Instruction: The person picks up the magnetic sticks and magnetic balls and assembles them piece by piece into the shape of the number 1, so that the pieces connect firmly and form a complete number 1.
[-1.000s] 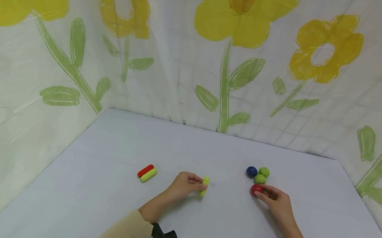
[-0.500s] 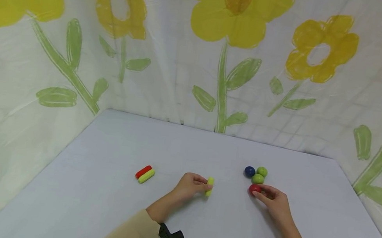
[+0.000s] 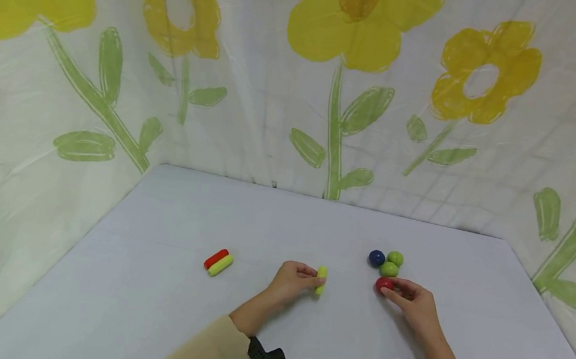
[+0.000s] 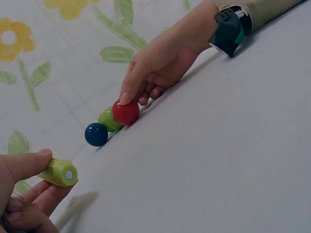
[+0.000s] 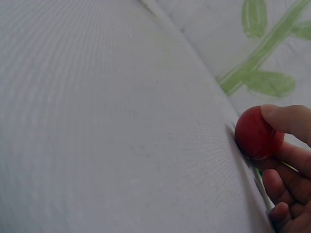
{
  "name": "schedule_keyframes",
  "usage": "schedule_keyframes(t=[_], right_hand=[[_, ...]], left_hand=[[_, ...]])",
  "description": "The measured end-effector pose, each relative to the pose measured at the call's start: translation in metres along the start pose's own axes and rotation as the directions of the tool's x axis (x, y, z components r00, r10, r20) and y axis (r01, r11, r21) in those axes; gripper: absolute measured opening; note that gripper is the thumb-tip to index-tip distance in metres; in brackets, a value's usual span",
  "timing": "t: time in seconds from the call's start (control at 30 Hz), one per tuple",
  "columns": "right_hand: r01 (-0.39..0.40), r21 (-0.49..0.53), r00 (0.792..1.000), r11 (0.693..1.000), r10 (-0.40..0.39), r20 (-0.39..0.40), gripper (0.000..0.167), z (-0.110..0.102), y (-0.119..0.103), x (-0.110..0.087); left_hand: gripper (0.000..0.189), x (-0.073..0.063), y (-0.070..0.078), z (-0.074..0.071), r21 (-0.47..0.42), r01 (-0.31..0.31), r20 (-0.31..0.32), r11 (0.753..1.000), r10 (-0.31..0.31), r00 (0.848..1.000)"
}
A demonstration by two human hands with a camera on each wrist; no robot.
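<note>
In the head view my left hand (image 3: 291,282) pinches a short yellow-green magnetic stick (image 4: 59,172) between thumb and fingers, off the table. A round silver disc shows in the stick's end in the left wrist view. To the right, my right hand (image 3: 416,306) grips a red ball (image 5: 254,132) with thumb and fingertips, at the tabletop. Just beyond the red ball are a blue ball (image 3: 377,258) and two green balls, one nearer (image 3: 389,270) and one farther (image 3: 395,258). A gap separates the held stick from the red ball.
A red stick (image 3: 216,259) and a yellow stick (image 3: 221,265) lie side by side on the left of the white table (image 3: 157,301). A white curtain (image 3: 252,122) with painted flowers hangs behind the table. Each wrist carries a black camera mount.
My left hand has carried the yellow-green stick to the right, towards the red ball. The right hand keeps its hold on the red ball. The other pieces have not moved on the table.
</note>
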State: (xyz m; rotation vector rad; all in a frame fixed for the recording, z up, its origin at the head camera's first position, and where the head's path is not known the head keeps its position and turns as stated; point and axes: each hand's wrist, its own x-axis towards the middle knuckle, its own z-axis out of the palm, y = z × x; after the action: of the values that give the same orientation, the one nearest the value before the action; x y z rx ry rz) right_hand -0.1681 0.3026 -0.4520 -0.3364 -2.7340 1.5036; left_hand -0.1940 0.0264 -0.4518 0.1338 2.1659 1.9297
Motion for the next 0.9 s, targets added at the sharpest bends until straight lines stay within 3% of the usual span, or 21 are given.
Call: schedule_keyframes(t=[0.2, 0.9], right_hand=[[-0.003, 0.0, 1.0, 1.0, 0.003, -0.002, 0.054, 0.0003, -0.0001, -0.0003], [0.001, -0.007, 1.0, 1.0, -0.001, 0.007, 0.052, -0.0011, -0.0055, -0.0021]], left_hand=[[0.023, 0.001, -0.0032, 0.0021, 0.001, 0.023, -0.007, 1.0, -0.023, 1.0], [0.021, -0.0005, -0.0045, 0.0019, 0.035, 0.005, 0.029, 0.999, -0.006, 1.0]])
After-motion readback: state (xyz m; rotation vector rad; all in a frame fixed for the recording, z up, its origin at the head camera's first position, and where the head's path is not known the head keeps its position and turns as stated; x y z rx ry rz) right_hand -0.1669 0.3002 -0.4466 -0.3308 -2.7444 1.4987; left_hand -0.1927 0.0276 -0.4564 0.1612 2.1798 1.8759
